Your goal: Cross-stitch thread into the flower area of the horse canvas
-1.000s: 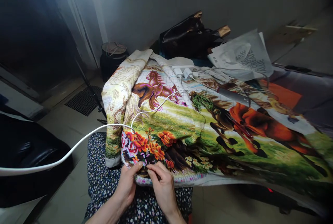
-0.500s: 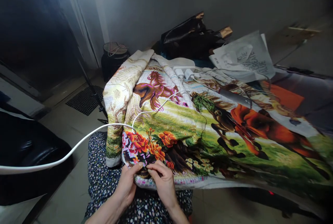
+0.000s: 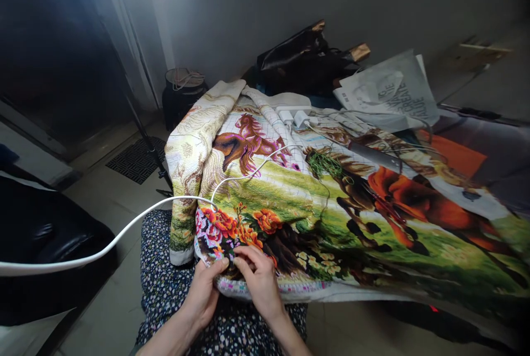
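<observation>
A large cross-stitch cloth (image 3: 290, 190), patterned with horses, grass and flowers, spreads over my lap and the surface ahead. My left hand (image 3: 203, 291) grips its near edge below the orange and pink flowers, thumb on top and the other fingers hidden underneath. Close beside that thumb, my right hand (image 3: 261, 281) is pinched at the cloth's surface. Whatever lies between its fingertips is too small to make out. A tangle of green thread (image 3: 325, 164) rests on the cloth farther up.
A white cable (image 3: 141, 215) arcs in from the left over the cloth. Behind lie a power strip with white plugs (image 3: 301, 118), a dark long object (image 3: 375, 156), a paper bag (image 3: 389, 91) and a black bag (image 3: 298, 58). A thin black stand (image 3: 144, 135) rises at left.
My right hand has lifted slightly, its fingers now a little higher over the flowers. The left hand keeps its hold on the cloth's edge.
</observation>
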The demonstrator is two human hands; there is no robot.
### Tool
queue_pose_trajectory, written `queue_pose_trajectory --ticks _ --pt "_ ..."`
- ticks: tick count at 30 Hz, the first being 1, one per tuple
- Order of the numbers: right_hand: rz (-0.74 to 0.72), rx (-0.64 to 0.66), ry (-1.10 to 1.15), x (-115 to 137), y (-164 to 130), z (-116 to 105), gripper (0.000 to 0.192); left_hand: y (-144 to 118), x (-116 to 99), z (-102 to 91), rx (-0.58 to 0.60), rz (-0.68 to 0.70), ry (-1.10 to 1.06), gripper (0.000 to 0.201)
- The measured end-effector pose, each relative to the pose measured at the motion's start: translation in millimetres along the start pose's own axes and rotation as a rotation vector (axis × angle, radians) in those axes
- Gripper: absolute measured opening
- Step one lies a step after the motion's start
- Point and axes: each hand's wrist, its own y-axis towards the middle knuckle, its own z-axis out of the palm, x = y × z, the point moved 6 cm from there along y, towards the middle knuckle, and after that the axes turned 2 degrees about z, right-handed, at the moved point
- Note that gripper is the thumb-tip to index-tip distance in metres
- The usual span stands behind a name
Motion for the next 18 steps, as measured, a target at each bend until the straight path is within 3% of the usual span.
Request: queue_pose_trajectory --ticks 3,7,9,11,14,18 --pt "-0.179 0.030 -0.282 21 1 3 0.023 0 2 0.2 0.009 0.005 0.016 0.060" --pt "-0.170 0.074 -0.489 31 6 17 0.021 1 -1 3.0 0.038 0.052 0.052 0.058" --pt "-0.206 0.054 -0.439 40 7 16 0.019 0 -6 7.4 0.063 0.073 0.045 0.056" --pt "-0.209 0.060 -0.235 50 9 7 0.018 0 -11 13.9 0.101 0.092 0.039 0.055" --pt "-0.118 0.013 0.150 67 12 -31 0.017 -1 -15 21.8 0.146 0.096 0.038 0.056" --pt "-0.099 -0.221 0.481 97 7 -114 0.021 1 -6 17.5 0.132 0.038 0.016 0.059"
